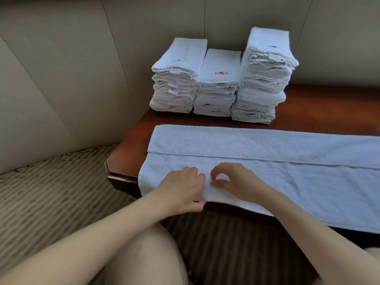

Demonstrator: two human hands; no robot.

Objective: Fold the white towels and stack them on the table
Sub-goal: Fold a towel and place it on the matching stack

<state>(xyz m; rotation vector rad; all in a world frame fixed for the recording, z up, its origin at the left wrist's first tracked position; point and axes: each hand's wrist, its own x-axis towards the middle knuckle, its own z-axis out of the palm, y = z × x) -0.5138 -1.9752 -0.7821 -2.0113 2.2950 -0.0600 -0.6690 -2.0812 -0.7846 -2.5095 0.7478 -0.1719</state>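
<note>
Towel (267, 161) lies flat along the front of the bench (308, 103), running off the right edge of the view. Its far long edge is already folded toward the middle, leaving a seam line across the length. Its near edge hangs slightly over the bench front.

Progress: three stacks (218, 83) of folded towels stand side by side at the back of the bench, against the wall. The right stack is the tallest, the middle one the lowest. The current towel appears to be at an early fold. The near edge is not yet brought over, and the crosswise folds and the placing on a stack remain.

Hand state: the left hand (181, 188) grips the near edge of the towel, fingers curled on top and thumb below the hem. The right hand (232, 182), just beside it, pinches a small bit of cloth between thumb and fingertips.

Not determinable: the right end of the towel is cut off, so its full length is unknown. Unfolded towels waiting elsewhere, if any, are out of view. The labels and red and blue marks on the stacks are too small to read.
</note>
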